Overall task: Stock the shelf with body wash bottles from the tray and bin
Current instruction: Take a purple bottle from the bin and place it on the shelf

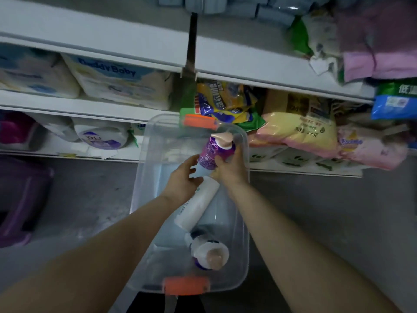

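Note:
A clear plastic bin with orange latches stands on the floor below me. My right hand grips a purple body wash bottle with a beige pump top, held upright over the bin's far end. My left hand hovers just left of that bottle, fingers relaxed, fingertips at its lower part. Under my hands a white bottle lies on its side in the bin. Another pump bottle stands at the bin's near end.
White shelves run across the top. They hold diaper packs, a detergent jug, snack bags and pink and yellow packs. A purple container sits on the grey floor at the left.

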Tool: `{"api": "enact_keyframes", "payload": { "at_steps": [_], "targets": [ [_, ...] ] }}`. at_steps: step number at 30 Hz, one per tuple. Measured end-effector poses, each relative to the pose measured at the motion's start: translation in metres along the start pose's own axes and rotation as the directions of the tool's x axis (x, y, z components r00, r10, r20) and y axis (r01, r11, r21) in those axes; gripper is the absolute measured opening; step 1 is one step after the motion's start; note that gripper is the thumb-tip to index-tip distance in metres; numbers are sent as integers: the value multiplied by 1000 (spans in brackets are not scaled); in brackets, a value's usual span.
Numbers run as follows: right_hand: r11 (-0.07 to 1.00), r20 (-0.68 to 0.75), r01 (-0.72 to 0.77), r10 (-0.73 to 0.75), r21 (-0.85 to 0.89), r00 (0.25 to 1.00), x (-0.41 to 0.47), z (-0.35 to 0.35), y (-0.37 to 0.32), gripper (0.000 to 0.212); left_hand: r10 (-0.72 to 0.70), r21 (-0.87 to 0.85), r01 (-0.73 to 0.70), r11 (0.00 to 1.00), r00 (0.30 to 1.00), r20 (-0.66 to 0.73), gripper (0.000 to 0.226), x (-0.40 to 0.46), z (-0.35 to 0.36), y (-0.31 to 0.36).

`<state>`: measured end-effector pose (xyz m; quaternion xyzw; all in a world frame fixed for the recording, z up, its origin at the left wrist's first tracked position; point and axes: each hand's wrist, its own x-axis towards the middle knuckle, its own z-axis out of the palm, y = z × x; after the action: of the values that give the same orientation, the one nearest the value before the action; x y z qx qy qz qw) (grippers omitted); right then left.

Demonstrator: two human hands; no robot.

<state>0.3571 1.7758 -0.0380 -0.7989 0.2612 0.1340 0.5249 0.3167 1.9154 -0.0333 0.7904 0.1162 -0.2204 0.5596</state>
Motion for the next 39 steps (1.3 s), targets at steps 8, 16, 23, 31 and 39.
{"api": "enact_keyframes", "payload": {
  "at_steps": [8,16,23,31,39],
  "targets": [
    [990,-62,120,-125,-80,990,20,16,21,72,23,-5,-22,1000,999,22,67,55,7,-4],
    [994,23,111,-110,-9,994,31,17,24,60,34,19,-35,999,998,48,66,68,2,-17],
    [979,174,169,-187,112,967,16,11,12,53,33,-40,-33,999,999,-8,77,42,-17,-9],
    [980,431,89,-159,179,888,-19,-43,-53,53,-146,-151,150,977,989,36,88,-31,-28,31],
    [979,548,138,-200,153,812,-68,-106,-136,45,-110,-280,126,952,991,71,100,-109,-30,94]
  ]
}}
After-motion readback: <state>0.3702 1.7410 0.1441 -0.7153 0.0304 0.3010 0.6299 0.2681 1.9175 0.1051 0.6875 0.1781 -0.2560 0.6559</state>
